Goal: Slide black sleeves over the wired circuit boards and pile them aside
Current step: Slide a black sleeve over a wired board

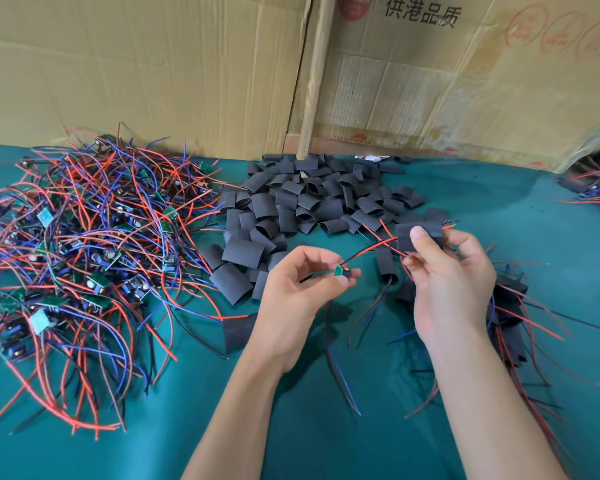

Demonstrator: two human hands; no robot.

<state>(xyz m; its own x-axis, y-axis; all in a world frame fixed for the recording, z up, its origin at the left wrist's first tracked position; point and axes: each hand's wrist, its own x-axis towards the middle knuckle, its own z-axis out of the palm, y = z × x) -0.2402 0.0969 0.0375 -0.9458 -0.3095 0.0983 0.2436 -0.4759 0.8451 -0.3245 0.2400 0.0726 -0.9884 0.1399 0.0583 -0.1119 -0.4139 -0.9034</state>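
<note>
A small green circuit board [338, 270] is pinched in the left hand [297, 289]; a black sleeve [417, 237], threaded by its red wires [374, 245], is gripped in the right hand [447, 271]. Both are held above the green bench [291, 427], between the unsleeved boards [84, 244] and the sleeved pile [510, 306].

A small green circuit board [338, 270] trails red wires [371, 249] into a flat black sleeve [404, 239], both held above the worktop's middle.
</note>
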